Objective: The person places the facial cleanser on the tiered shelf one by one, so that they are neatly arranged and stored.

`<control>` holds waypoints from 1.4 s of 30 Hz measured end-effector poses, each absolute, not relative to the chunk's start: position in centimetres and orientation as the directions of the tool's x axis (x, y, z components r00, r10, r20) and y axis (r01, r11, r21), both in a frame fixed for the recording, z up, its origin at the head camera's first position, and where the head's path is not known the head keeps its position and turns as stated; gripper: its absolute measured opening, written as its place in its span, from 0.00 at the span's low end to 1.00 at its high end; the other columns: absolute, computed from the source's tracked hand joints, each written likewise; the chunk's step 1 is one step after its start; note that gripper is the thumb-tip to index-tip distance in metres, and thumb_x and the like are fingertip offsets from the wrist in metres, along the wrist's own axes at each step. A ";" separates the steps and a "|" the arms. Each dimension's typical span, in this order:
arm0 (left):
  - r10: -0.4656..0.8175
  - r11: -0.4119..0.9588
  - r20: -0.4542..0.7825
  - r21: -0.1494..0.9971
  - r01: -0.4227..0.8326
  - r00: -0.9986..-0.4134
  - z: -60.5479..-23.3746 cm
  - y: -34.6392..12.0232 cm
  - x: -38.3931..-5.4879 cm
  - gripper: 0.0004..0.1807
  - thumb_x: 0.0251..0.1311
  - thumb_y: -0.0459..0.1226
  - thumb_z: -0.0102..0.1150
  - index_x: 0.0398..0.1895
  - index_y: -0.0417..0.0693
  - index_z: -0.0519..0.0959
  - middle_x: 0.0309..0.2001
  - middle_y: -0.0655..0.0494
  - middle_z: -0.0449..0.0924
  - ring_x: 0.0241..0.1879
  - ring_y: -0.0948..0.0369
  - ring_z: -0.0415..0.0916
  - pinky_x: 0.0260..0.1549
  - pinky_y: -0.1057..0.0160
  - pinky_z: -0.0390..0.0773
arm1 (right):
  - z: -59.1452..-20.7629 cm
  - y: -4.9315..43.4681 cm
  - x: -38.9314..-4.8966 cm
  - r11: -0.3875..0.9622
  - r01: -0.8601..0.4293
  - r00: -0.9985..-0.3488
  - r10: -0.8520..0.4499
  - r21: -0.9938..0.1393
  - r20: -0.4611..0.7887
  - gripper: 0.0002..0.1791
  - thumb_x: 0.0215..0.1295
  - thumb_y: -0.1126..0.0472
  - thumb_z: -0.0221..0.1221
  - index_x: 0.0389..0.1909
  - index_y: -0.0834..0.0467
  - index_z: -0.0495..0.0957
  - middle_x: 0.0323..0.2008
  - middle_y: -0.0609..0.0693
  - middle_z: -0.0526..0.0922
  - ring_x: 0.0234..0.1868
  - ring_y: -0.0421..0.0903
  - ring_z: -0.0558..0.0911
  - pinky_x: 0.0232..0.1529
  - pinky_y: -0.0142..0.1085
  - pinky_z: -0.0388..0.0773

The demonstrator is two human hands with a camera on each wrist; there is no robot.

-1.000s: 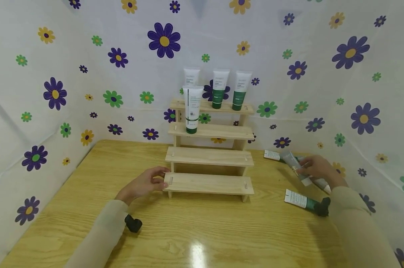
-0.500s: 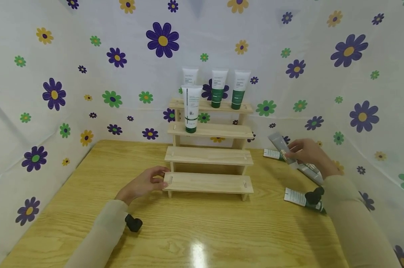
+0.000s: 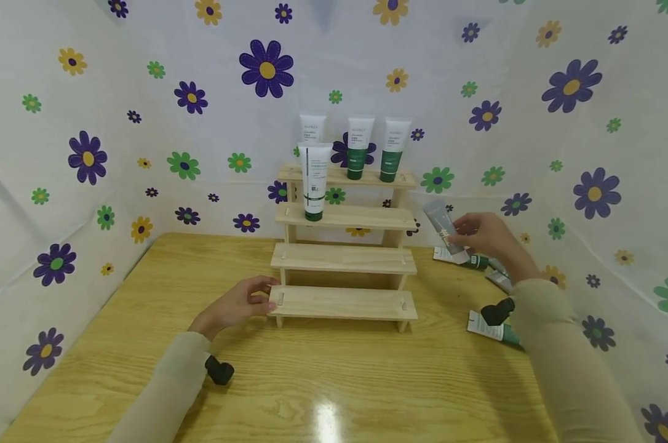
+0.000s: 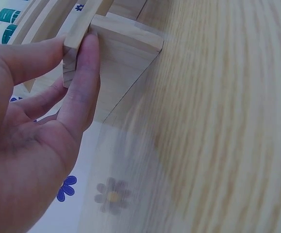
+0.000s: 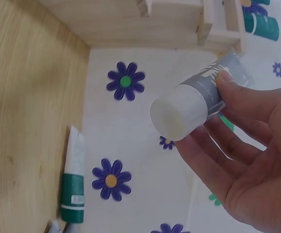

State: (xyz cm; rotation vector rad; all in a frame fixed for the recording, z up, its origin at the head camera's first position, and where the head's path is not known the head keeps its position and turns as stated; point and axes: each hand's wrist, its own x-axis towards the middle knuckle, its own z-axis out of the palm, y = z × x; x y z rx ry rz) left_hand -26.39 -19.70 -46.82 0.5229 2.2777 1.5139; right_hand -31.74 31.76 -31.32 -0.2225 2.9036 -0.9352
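A four-step wooden display rack (image 3: pixel 342 303) stands at the middle of the table. My left hand (image 3: pixel 235 304) pinches the left end of its lowest shelf; the left wrist view shows the thumb and fingers (image 4: pixel 84 82) on either side of the board. To the right of the rack, my right hand (image 3: pixel 486 237) holds a grey squeeze tube (image 3: pixel 441 227) in the air, tilted, its white cap (image 5: pixel 176 114) toward the right wrist camera. Three white-and-green tubes stand on the top shelf, among them one at the right (image 3: pixel 393 151). Another white tube (image 3: pixel 315 181) stands on the shelf below, at its left.
On the table at the right lie a white-and-green tube (image 3: pixel 491 329), another near the back (image 3: pixel 450 254), and a grey tube (image 3: pixel 499 281) partly behind the right arm. A flower-patterned cloth (image 3: pixel 201 147) encloses the back and sides of the table (image 3: pixel 290 381).
My right hand has lifted the grey tube from among the lying tubes and carried it left and up toward the rack. The left hand stays on the bottom shelf.
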 end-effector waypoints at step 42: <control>0.506 0.343 -0.079 0.932 0.116 -0.859 -47.0 -19.7 -26.5 0.34 0.71 0.39 0.63 0.74 0.37 0.62 0.64 0.35 0.71 0.55 0.53 0.79 0.52 0.60 0.84 | -29.9 21.7 -33.4 0.591 -0.167 -0.986 -0.120 -0.789 0.119 0.26 0.71 0.58 0.66 0.65 0.64 0.76 0.60 0.64 0.81 0.58 0.62 0.84 0.55 0.51 0.85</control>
